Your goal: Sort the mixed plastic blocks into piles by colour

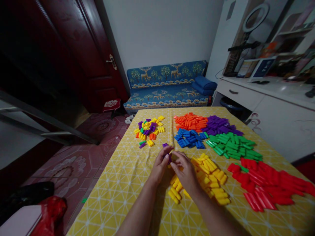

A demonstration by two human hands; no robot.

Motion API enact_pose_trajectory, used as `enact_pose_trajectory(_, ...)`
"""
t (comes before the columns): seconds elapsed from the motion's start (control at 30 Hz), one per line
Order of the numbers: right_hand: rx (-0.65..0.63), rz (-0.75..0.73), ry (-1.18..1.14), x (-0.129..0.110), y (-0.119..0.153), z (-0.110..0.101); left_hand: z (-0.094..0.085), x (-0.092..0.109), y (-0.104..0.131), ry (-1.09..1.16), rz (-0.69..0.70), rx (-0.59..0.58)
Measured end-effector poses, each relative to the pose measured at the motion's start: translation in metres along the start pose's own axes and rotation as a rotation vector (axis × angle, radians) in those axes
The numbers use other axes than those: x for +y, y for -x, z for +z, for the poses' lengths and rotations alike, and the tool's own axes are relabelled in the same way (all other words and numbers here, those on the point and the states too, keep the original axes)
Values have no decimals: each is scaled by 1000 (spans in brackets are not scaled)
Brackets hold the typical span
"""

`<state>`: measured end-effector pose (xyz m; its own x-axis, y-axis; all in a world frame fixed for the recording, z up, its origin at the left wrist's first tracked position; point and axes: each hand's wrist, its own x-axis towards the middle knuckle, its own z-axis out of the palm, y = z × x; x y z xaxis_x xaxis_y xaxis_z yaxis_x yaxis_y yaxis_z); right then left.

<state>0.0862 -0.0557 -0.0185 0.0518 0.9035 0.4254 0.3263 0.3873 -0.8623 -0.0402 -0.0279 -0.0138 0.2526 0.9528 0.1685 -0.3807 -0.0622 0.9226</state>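
Both hands meet over the middle of the yellow patterned tablecloth (118,183). My left hand (160,163) pinches a small purple piece (169,158), and the fingers of my right hand (183,166) close on the same piece from the other side. Just beyond the fingertips lies another purple piece (165,145). Yellow pieces (216,183) spread under and beside my right hand. A mixed heap of yellow, purple, orange and green pieces (150,128) sits at the far left of the table. Blue pieces (189,138) lie beyond my right hand.
Orange pieces (190,121), purple pieces (220,125), green pieces (233,146) and red pieces (270,183) form piles on the right. A blue patterned sofa (162,88) stands behind the table, a white cabinet (280,121) at the right. Metal bars (49,114) cross the left side.
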Motion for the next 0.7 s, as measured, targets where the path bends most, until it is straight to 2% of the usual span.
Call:
enact_pose_trajectory(0.13,37,-38,51,-1,0,3,14,3,10,-9,-34,-122)
enact_pose_trajectory(0.2,102,-33,59,-1,-1,3,14,3,10,-129,10,-122)
enact_pose_trajectory(0.3,168,1,31,-2,-2,0,0,-1,2,-471,151,-39)
enact_pose_trajectory(0.37,181,21,2,-3,-1,-2,-14,-4,-7,-754,195,-65)
enact_pose_trajectory(0.5,156,41,-19,-3,1,-4,-28,-10,-20,-1234,107,-151)
enact_pose_trajectory(0.6,142,46,-58,-2,2,-3,-23,-13,-25,-1412,94,-109)
enact_pose_trajectory(0.7,124,67,-117,-2,3,-3,-18,-17,-29,-1451,130,5)
